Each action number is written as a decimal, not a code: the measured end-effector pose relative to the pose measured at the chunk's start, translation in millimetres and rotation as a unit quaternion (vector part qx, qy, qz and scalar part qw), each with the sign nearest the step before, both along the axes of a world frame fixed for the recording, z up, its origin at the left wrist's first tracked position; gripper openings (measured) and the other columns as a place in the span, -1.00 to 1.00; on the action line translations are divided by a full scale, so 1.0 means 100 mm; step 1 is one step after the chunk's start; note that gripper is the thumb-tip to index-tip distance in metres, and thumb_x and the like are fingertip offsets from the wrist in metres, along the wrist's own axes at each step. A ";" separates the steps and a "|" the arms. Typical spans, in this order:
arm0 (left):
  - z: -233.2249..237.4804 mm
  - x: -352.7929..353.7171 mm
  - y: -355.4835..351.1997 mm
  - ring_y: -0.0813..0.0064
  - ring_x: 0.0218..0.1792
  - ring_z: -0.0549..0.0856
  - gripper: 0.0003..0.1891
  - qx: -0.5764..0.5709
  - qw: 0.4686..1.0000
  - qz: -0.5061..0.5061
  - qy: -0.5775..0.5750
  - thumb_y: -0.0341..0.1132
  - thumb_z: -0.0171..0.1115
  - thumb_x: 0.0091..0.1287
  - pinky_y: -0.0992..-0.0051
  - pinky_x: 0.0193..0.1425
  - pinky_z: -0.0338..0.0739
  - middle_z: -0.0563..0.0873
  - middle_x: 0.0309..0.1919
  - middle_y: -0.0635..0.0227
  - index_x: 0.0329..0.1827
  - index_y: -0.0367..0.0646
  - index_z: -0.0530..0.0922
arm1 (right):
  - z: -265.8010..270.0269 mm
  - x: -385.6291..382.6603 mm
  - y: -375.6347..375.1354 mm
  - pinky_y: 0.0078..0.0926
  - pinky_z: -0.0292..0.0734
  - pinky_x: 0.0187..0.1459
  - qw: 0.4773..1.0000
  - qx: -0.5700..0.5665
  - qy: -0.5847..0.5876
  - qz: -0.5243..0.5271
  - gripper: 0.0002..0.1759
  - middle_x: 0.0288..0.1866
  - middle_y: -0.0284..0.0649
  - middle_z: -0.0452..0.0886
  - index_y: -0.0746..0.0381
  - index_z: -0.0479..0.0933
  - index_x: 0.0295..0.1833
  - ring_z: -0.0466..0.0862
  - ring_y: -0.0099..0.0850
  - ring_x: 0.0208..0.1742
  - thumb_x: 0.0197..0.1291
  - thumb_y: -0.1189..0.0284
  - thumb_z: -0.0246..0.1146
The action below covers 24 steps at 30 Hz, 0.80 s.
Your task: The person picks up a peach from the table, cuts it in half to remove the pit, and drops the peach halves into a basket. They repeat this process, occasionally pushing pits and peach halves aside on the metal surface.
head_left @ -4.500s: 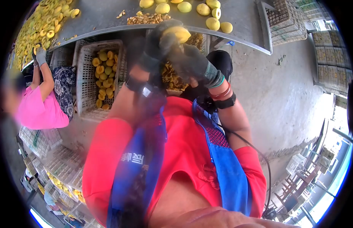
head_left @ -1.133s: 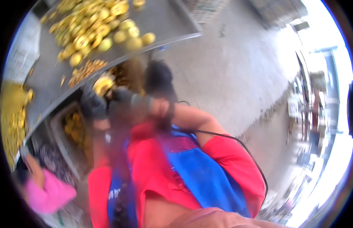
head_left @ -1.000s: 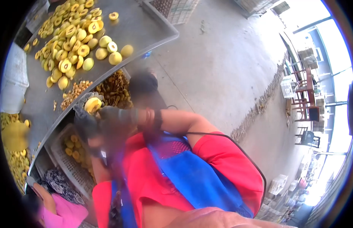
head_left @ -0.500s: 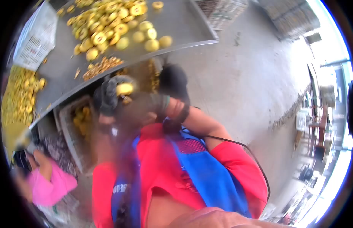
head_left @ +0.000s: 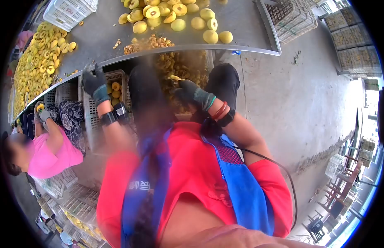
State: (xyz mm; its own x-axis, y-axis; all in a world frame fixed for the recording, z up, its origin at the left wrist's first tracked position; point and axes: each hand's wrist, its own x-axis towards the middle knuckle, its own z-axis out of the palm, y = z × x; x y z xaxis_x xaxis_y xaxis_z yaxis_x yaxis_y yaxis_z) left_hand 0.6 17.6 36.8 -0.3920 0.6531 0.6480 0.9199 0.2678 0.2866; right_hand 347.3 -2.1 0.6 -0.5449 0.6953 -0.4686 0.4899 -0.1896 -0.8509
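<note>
My left hand point(head_left: 95, 86), in a dark grey glove, is raised at the steel table's front edge with fingers apart and nothing in them. Below it stands a white crate point(head_left: 87, 124) with whole yellow peaches point(head_left: 116, 89). My right hand point(head_left: 192, 92), also gloved, is closed over a crate between my knees and grips a slim yellow thing point(head_left: 174, 77); I cannot make out its kind. Brownish-yellow pieces point(head_left: 165, 64) fill that crate. On the table lie halved yellow peaches point(head_left: 152, 12) and a small heap of peach stones point(head_left: 148, 44).
The steel table point(head_left: 105, 37) has a raised rim. A white basket point(head_left: 70, 12) and a large heap of peach halves point(head_left: 39, 70) are at its left. A co-worker in pink point(head_left: 55, 151) sits at left, holding a yellow fruit. Stacked crates point(head_left: 291, 20) stand beyond the right corner.
My hands were close together around a yellow peach. They have moved apart, the left toward the table edge, the right over the crate. The peach is gone from them, and the view has shifted.
</note>
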 end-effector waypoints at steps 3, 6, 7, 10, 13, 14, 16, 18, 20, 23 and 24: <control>-0.01 0.41 0.45 0.17 0.03 0.63 -0.56 0.026 0.989 -0.142 -0.039 -0.02 0.23 0.25 0.29 0.09 0.51 0.64 0.04 0.15 0.08 -0.12 0.55 | -0.11 0.04 0.01 -0.28 0.53 -0.29 0.995 0.046 0.042 -0.075 -0.65 -0.44 0.03 0.62 0.42 0.53 -0.21 0.68 -0.16 -0.39 0.11 0.29 0.22; 0.10 1.20 0.95 0.18 0.16 0.56 -0.47 -0.158 0.937 -0.275 -0.147 0.02 0.15 0.29 0.28 0.21 0.44 0.58 0.14 0.12 0.23 -0.10 0.45 | 0.03 0.09 0.01 -0.30 0.53 -0.36 0.991 -0.015 0.067 -0.112 -0.65 -0.49 -0.01 0.59 0.43 0.50 -0.20 0.65 -0.26 -0.47 0.10 0.30 0.23; 0.08 1.40 1.15 0.17 0.21 0.52 -0.43 -0.217 0.923 -0.299 -0.111 0.03 0.14 0.29 0.27 0.24 0.41 0.55 0.18 0.11 0.28 -0.07 0.40 | 0.05 0.11 0.02 -0.31 0.52 -0.39 0.989 -0.040 0.078 -0.119 -0.65 -0.51 -0.04 0.58 0.43 0.49 -0.21 0.64 -0.30 -0.50 0.10 0.30 0.23; -0.41 1.83 1.89 0.14 0.25 0.47 -0.38 -0.338 0.887 -0.313 -0.014 0.08 0.09 0.27 0.22 0.27 0.37 0.49 0.23 0.11 0.34 0.00 0.32 | 0.11 0.16 0.02 -0.38 0.47 -0.53 0.989 0.033 0.052 -0.134 -0.68 -0.54 -0.14 0.55 0.41 0.47 -0.23 0.58 -0.44 -0.58 0.12 0.32 0.23; -0.64 2.12 2.17 0.11 0.24 0.48 -0.37 -0.386 0.861 -0.321 0.082 0.10 0.09 0.25 0.19 0.26 0.38 0.47 0.24 0.08 0.33 -0.01 0.31 | 0.20 0.22 -0.04 -0.45 0.39 -0.62 0.976 -0.041 0.104 -0.189 -0.71 -0.57 -0.23 0.50 0.38 0.46 -0.23 0.50 -0.52 -0.64 0.14 0.34 0.22; -0.69 2.17 2.20 0.11 0.23 0.48 -0.36 -0.383 0.862 -0.311 0.114 0.10 0.11 0.24 0.19 0.26 0.39 0.47 0.23 0.08 0.32 -0.03 0.32 | 0.20 0.24 -0.05 -0.47 0.37 -0.63 0.971 -0.054 0.120 -0.201 -0.73 -0.57 -0.26 0.48 0.37 0.45 -0.23 0.49 -0.54 -0.65 0.16 0.35 0.22; -0.71 2.22 2.26 0.11 0.22 0.49 -0.34 -0.405 0.856 -0.294 0.128 0.10 0.15 0.21 0.19 0.24 0.40 0.47 0.23 0.07 0.30 -0.07 0.34 | 0.17 0.28 -0.06 -0.51 0.34 -0.64 0.959 -0.081 0.153 -0.226 -0.77 -0.58 -0.31 0.45 0.34 0.45 -0.22 0.45 -0.59 -0.66 0.18 0.37 0.20; -0.66 2.24 2.28 0.11 0.21 0.50 -0.30 -0.458 0.839 -0.279 0.093 0.11 0.20 0.17 0.18 0.23 0.42 0.46 0.24 0.06 0.30 -0.11 0.33 | 0.16 0.33 -0.05 -0.53 0.32 -0.65 0.951 -0.087 0.175 -0.241 -0.81 -0.58 -0.35 0.43 0.32 0.44 -0.23 0.41 -0.61 -0.67 0.19 0.39 0.19; -0.65 2.23 2.19 0.14 0.15 0.55 -0.31 -0.443 0.843 -0.304 0.043 0.13 0.29 0.12 0.19 0.18 0.46 0.53 0.14 0.06 0.20 -0.15 0.40 | 0.17 0.34 -0.08 -0.55 0.31 -0.65 0.944 -0.086 0.189 -0.256 -0.84 -0.57 -0.37 0.43 0.30 0.43 -0.24 0.39 -0.62 -0.67 0.20 0.41 0.18; -0.81 2.00 2.11 0.25 -0.01 0.64 -0.33 -0.310 0.834 -0.421 -0.173 0.11 0.27 0.17 0.23 0.10 0.53 0.60 0.02 0.09 0.17 -0.23 0.41 | 0.28 0.33 -0.01 -0.57 0.32 -0.64 0.937 -0.063 0.209 -0.272 -0.86 -0.57 -0.38 0.44 0.29 0.42 -0.25 0.39 -0.63 -0.67 0.21 0.43 0.18; -0.79 1.91 2.03 0.26 -0.02 0.64 -0.34 -0.327 0.773 -0.452 -0.303 0.09 0.25 0.21 0.25 0.10 0.53 0.60 0.02 0.11 0.20 -0.25 0.38 | 0.32 0.33 0.01 -0.57 0.32 -0.64 0.933 -0.058 0.224 -0.274 -0.86 -0.57 -0.37 0.44 0.28 0.41 -0.24 0.40 -0.63 -0.67 0.21 0.44 0.18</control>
